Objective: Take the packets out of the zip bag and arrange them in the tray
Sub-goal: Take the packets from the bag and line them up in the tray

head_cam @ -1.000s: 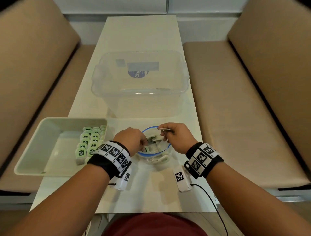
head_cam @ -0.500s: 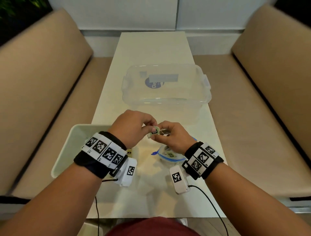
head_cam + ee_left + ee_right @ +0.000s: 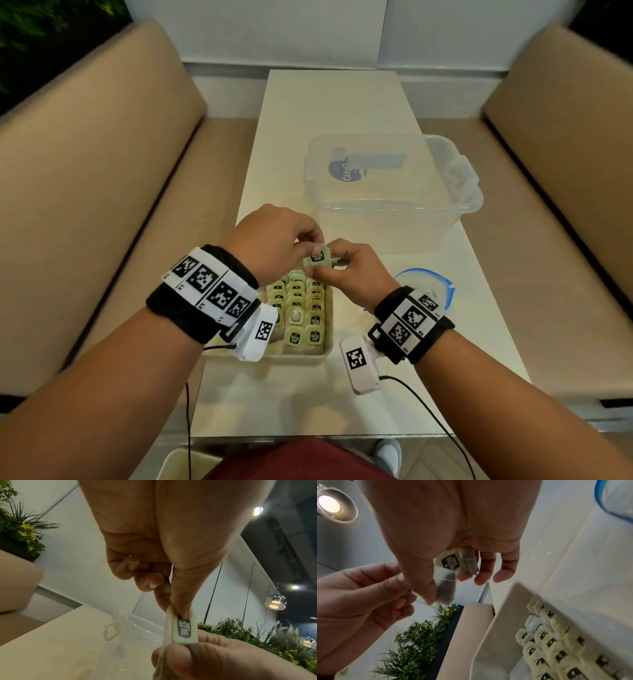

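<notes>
Both hands meet above the tray [image 3: 305, 358], over its far end. The left hand [image 3: 270, 245] pinches the top edge of a pale green packet [image 3: 318, 257] between thumb and forefinger; its other fingers are curled in, as the left wrist view shows. The right hand [image 3: 352, 274] pinches the same packet from the lower side with its thumb, and in the right wrist view it also holds more packets [image 3: 452, 562] tucked against its palm, with the outer fingers loosely bent

The packet carries a dark square label [image 3: 184, 628] and stands roughly upright between the two hands, clear of the rows below

Against half a second ago: the view has swung so the tray now sits directly under the hands and its contents show. Then, only the tray's left rim showed behind the left wrist. The zip bag [image 3: 428, 284], blue-edged, lies on the table [image 3: 325, 102] to the right of the right wrist; earlier it was just under that hand. The packet between the hands now shows more of its labelled face

In the tray, packets stand in tidy rows [image 3: 301, 308] along the right side, labels facing the person, one showing a white face instead

The clear plastic box [image 3: 394, 185] sits further back on the table, right of centre. Beige benches [image 3: 85, 192] flank the table
</notes>
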Demonstrator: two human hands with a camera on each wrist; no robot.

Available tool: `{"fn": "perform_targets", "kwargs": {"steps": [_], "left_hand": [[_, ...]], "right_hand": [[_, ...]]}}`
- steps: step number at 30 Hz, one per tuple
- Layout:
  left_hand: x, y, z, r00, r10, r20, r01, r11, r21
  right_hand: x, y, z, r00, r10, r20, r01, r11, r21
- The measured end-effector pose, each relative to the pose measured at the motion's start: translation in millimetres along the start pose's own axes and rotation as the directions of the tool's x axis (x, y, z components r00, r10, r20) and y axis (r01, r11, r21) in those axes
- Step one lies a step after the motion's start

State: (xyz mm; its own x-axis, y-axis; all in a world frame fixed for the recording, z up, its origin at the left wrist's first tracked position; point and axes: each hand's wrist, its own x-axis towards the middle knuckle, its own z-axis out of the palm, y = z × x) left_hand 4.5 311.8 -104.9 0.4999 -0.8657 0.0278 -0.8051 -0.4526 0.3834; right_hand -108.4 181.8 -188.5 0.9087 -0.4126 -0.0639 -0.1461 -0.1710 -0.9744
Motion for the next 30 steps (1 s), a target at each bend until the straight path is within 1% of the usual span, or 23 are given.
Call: {"fn": "perform_targets", "kwargs": {"steps": [5, 8, 10, 12, 13, 15, 16, 18, 20, 21, 23, 25, 27, 30], "left_hand": [[-5.8, -16.2, -4.6, 0.998, 0.048, 0.049, -0.05, 0.998, 0.033], [-5.4, -29.5, -5.3, 0.996, 0.019, 0.084, -0.022, 0.999, 0.036], [-2.4, -41.4, -2.6, 0.993, -0.014, 0.114, 0.009, 0.999, 0.044], [1.7, -52.2, 4.8, 0.98, -0.052, 0.189, 0.031, 0.993, 0.115], [3.2, -55.9, 10.8, 0.964, -0.066, 0.258, 0.023, 0.986, 0.166], [4.6, -61.6, 26.4, 0.904, -0.082, 0.42, -0.03, 0.967, 0.254], [4.7, -64.0, 34.9, 0.859, -0.095, 0.502, -0.057, 0.958, 0.279], [4.3, -68.4, 52.8, 0.751, -0.121, 0.649, -0.102, 0.95, 0.295], [5.2, -72.8, 70.1, 0.658, -0.14, 0.74, -0.139, 0.943, 0.302], [6.4, -74.6, 78.1, 0.627, -0.15, 0.764, -0.154, 0.938, 0.311], [11.2, -77.9, 91.0, 0.596, -0.167, 0.785, -0.182, 0.925, 0.334], [16.5, -77.9, 99.6, 0.58, -0.18, 0.794, -0.212, 0.909, 0.36], [22.2, -74.7, 106.1, 0.588, -0.2, 0.784, -0.217, 0.895, 0.391], [28.1, -70.3, 113.6, 0.605, -0.24, 0.759, -0.252, 0.847, 0.468]], "right_hand": [[0.0, 0.7, 21.2, 0.999, 0.022, -0.024, -0.021, 1.0, 0.023], [-0.9, 7.7, 25.3, 0.998, 0.056, -0.034, -0.054, 0.998, 0.033], [-1.1, 15.7, 24.3, 0.991, 0.108, -0.085, -0.103, 0.993, 0.054], [-3.4, 19.9, 21.9, 0.976, 0.167, -0.141, -0.156, 0.984, 0.084], [-5.1, 21.1, 20.6, 0.968, 0.192, -0.159, -0.178, 0.979, 0.099], [-8.3, 25.1, 18.2, 0.959, 0.226, -0.172, -0.208, 0.971, 0.118], [-9.8, 27.6, 17.6, 0.958, 0.229, -0.174, -0.211, 0.97, 0.118], [-13.4, 33.0, 16.5, 0.958, 0.222, -0.181, -0.206, 0.973, 0.103], [-17.3, 36.7, 15.6, 0.961, 0.205, -0.184, -0.191, 0.977, 0.093], [-19.6, 37.9, 15.5, 0.964, 0.193, -0.183, -0.179, 0.98, 0.09], [-23.7, 39.3, 14.8, 0.967, 0.177, -0.186, -0.162, 0.982, 0.093], [-28.1, 40.6, 15.0, 0.963, 0.198, -0.182, -0.176, 0.976, 0.128], [-31.9, 42.2, 16.6, 0.959, 0.223, -0.174, -0.197, 0.968, 0.156], [-36.1, 44.1, 19.6, 0.95, 0.253, -0.185, -0.224, 0.961, 0.161]]}}
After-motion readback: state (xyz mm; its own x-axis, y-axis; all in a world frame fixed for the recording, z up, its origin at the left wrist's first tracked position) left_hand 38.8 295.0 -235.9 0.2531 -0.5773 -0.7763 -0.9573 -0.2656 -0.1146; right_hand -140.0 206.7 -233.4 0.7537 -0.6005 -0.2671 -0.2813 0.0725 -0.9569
